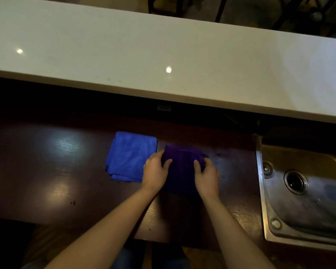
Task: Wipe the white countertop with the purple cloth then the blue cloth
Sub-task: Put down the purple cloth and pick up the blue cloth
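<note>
A dark purple cloth (181,167) lies folded on the dark wooden counter (52,167). My left hand (155,171) grips its left edge and my right hand (207,176) grips its right edge, thumbs on top of the fabric. Touching my left hand on the left is a folded blue cloth (130,157), flat on the same wood. The raised white countertop (163,51) runs across the scene above and behind both cloths.
A stainless steel sink (306,189) with a drain is set into the counter at the right, close to my right hand. Dark chair legs stand on the floor beyond the white countertop. A dark gap lies under the white top's front edge.
</note>
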{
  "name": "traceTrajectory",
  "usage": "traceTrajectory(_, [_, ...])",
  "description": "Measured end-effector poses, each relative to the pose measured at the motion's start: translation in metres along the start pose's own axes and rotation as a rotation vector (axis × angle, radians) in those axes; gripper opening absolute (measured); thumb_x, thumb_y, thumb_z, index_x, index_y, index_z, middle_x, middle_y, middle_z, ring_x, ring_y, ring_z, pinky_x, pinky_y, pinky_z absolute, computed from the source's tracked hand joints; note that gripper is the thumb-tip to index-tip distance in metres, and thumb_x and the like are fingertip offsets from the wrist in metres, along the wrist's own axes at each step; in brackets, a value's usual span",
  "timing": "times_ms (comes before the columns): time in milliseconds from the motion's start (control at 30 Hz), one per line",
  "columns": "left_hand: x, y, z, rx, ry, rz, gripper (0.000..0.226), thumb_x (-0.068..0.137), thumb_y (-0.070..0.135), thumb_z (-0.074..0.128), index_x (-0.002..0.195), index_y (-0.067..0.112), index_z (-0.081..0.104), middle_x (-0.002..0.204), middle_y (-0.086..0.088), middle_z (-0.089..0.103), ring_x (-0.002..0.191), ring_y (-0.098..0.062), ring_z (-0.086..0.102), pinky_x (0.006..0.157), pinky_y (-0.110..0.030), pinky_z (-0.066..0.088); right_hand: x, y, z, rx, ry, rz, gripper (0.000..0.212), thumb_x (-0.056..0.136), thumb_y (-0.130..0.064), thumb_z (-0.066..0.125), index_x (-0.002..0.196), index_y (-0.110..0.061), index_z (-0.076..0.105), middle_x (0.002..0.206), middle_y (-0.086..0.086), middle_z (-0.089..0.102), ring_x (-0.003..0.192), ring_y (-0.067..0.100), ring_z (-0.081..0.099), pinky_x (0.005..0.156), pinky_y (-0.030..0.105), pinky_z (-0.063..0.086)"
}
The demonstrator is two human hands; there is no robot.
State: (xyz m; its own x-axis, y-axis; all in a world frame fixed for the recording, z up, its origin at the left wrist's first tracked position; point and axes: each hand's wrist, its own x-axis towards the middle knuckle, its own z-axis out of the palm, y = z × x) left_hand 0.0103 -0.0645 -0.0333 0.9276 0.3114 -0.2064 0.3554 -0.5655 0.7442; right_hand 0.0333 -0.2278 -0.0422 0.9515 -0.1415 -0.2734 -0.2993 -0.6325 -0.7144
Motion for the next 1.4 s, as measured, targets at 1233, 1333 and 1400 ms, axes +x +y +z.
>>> traceTrajectory(1233, [0.043, -0.083, -0.154, -0.244, -0.11, -0.257, 0.003, 0.088, 0.028, 0.072, 0.086, 0.026, 0.071, 0.083, -0.004, 0.075, 0.078, -0.011, 0.071, 0.08, -0.04, 0.057, -0.029, -0.138, 0.083, 0.39, -0.243, 0.192, 0.023, 0.097, -0.031, 0.062, 0.116, -0.019, 0.068, 0.114, 0.003, 0.073, 0.108, 0.021, 0.068, 0.098, 0.043, 0.052])
traceTrajectory(1333, [0.033, -0.068, -0.169, -0.262, 0.058, -0.117, 0.02, 0.082, 0.015, 0.079, 0.087, 0.032, 0.069, 0.082, -0.008, 0.073, 0.072, -0.008, 0.07, 0.073, -0.028, 0.058, -0.039, -0.152, 0.052, 0.403, -0.216, 0.128, 0.025, 0.095, -0.031, 0.064, 0.12, -0.029, 0.066, 0.115, -0.007, 0.071, 0.108, 0.011, 0.065, 0.095, 0.028, 0.046])
traceTrajectory(1400, [0.03, -0.054, -0.184, -0.264, 0.18, 0.042, 0.027, 0.08, 0.01, 0.08, 0.088, 0.033, 0.068, 0.086, -0.005, 0.071, 0.075, -0.007, 0.067, 0.065, -0.012, 0.051, -0.041, -0.16, 0.029, 0.418, -0.147, 0.092, 0.026, 0.094, -0.025, 0.068, 0.119, -0.029, 0.065, 0.114, -0.007, 0.07, 0.112, 0.011, 0.061, 0.096, 0.022, 0.039])
